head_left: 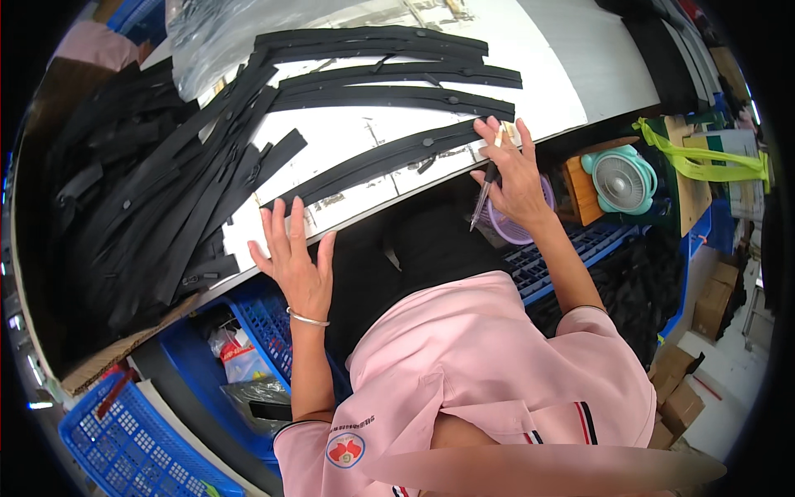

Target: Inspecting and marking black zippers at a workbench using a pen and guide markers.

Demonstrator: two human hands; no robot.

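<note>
A black zipper lies stretched out along the near edge of the white board. At its left end the fingertips of my left hand rest on it, fingers apart and nothing held. My right hand touches the right end with its fingertips and keeps a pen gripped between thumb and fingers, point down. A slider with a pull tab shows near the zipper's middle. Farther back, several more black zippers lie roughly parallel on the board.
Loose black zippers heap up at the left, beside clear plastic sheeting. A turquoise fan and a purple basket stand right of me. Blue crates sit below the table's left edge; cardboard boxes lie at lower right.
</note>
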